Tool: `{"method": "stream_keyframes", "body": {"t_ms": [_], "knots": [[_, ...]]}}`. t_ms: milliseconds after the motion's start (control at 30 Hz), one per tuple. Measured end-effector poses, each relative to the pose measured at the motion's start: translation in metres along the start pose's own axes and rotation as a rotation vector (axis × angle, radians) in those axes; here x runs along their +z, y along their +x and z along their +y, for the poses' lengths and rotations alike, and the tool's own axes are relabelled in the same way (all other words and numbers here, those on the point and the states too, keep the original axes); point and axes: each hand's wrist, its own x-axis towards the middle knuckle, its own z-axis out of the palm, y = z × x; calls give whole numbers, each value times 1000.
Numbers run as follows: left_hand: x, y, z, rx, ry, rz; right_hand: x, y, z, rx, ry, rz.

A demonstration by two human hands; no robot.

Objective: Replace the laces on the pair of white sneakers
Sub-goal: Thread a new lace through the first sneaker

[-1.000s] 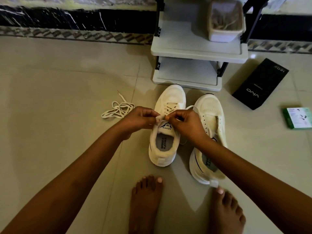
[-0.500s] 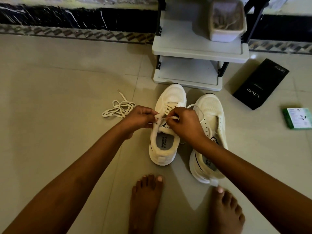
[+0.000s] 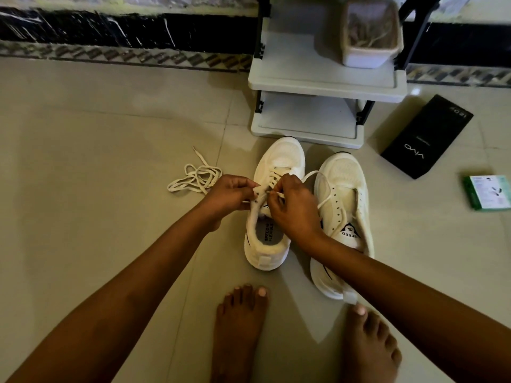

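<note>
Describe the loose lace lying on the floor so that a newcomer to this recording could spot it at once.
Start at the grey shoe rack against the wall, then drop to the two white sneakers in front of it. Left of the left sneaker, the loose lace lies in a tangled pile on the tile. Unlike the lace being threaded, no hand or shoe touches it.

right hand (image 3: 294,207) shifted up the left sneaker (image 3: 272,205), lace (image 3: 322,186) loop now drawn wider

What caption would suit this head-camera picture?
Both hands, left hand and right hand, thread a lace through the left sneaker.
</note>
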Motion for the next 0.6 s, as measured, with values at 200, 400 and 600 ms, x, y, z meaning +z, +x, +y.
{"method": "stream_keyframes", "body": {"t_ms": [200,400,600], "knots": [[4,-2,-5,41,-40,34,3,-2,1,20,-17,1],[5,-4,-4,40,-41,27,3,0,1,99,6,-38],[8,-6,-2,93,16,34,5,2,2,152,53,-56]]}}
